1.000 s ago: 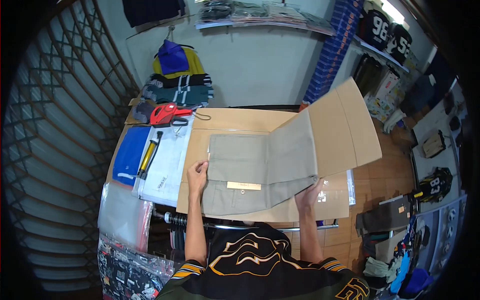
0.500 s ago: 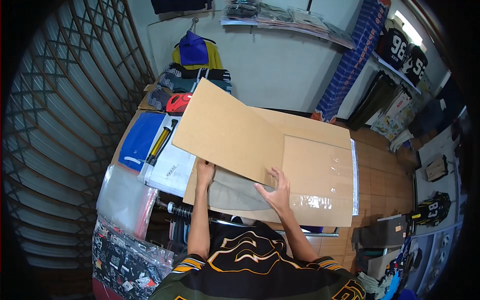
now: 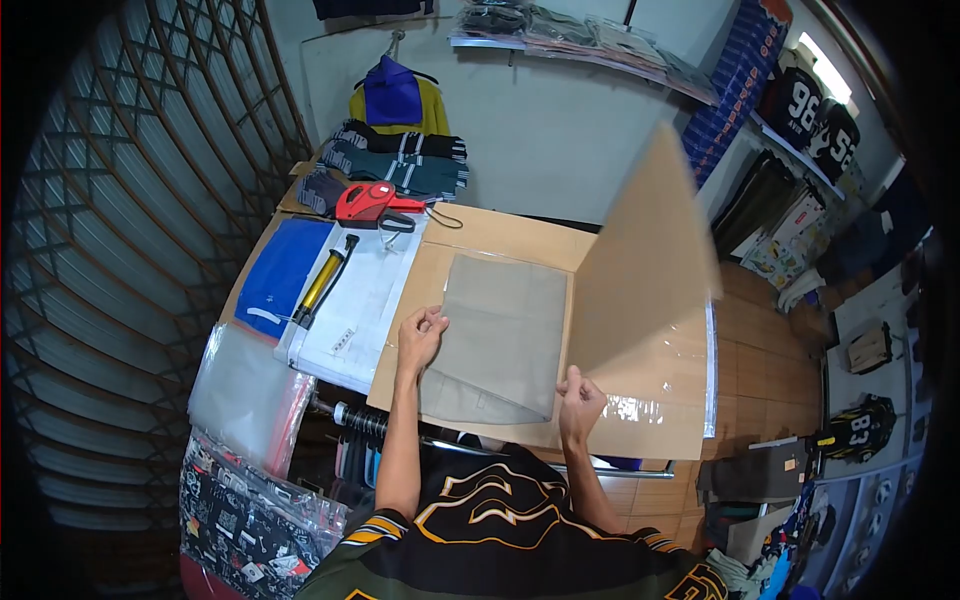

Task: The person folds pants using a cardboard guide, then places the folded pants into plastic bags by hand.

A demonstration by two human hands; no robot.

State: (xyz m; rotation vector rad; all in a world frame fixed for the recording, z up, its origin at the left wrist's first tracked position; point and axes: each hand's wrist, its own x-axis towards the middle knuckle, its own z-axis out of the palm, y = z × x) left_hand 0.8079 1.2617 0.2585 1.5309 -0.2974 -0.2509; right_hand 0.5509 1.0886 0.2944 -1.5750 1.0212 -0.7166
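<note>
A cardboard sheet (image 3: 410, 340) lies on the table, with a folded grey-beige cloth (image 3: 505, 320) flat on it. On the right side a cardboard flap (image 3: 640, 250) stands raised, its outer edge blurred. My left hand (image 3: 421, 337) is at the left edge of the cloth, thumb and fingers pinched on that edge. Near the lower end of the raised flap is my right hand (image 3: 581, 402), fingers curled together by the cloth's right edge; what it grips, if anything, is too small to tell.
Left of the cardboard lie a red tape dispenser (image 3: 372, 204), a yellow hand pump (image 3: 322, 285) and a blue folded cloth (image 3: 285, 270). Clear plastic bags (image 3: 245, 390) lie at the table's left edge. A metal rail (image 3: 630, 472) runs below the cardboard.
The cardboard flap has swung from the left over to the right, uncovering the cloth and the red dispenser. My left hand has moved slightly right; my right hand has moved down and its fingers have closed.
</note>
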